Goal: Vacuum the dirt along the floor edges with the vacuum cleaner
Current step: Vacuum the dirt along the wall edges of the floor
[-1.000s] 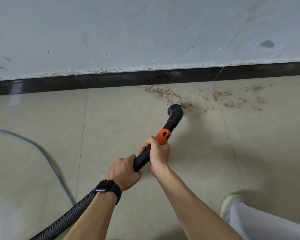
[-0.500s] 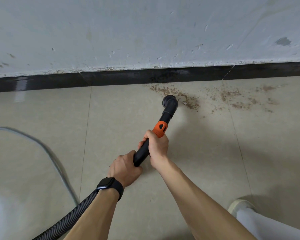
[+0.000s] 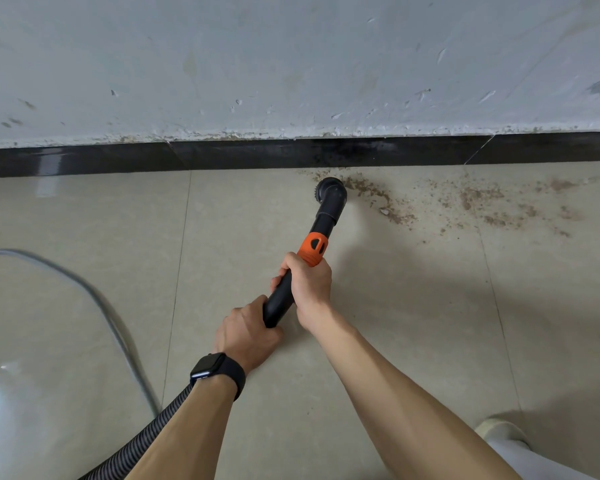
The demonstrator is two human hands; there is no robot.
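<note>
Since a second ago: nozzle (image 3: 331,194) is sitting closer to the baseboard (image 3: 257,155) and a little further left; the loose patch that lay to its left is mostly gone, only faint specks showing there. Both hands are keeping the same hold. Left to right now: grey cable (image 3: 94,306) is curving across the floor (image 3: 66,237); ribbed hose (image 3: 146,438) is running up from the lower edge under the left forearm; black watch (image 3: 215,372) is riding on that wrist. Left hand (image 3: 246,334) is wrapping tight round the rear end of the black wand (image 3: 279,303). Right hand (image 3: 309,282) is gripping the wand just ahead, fingers curled fully round it, thumb side touching the orange collar (image 3: 312,249). Nozzle is lying beyond the collar, well ahead of both grips, head down on the tile just short of the baseboard. Brown dirt (image 3: 388,206) is starting at the nozzle's right side and trailing off rightward along the edge. Pale shoe (image 3: 499,431) is showing at lower right.
</note>
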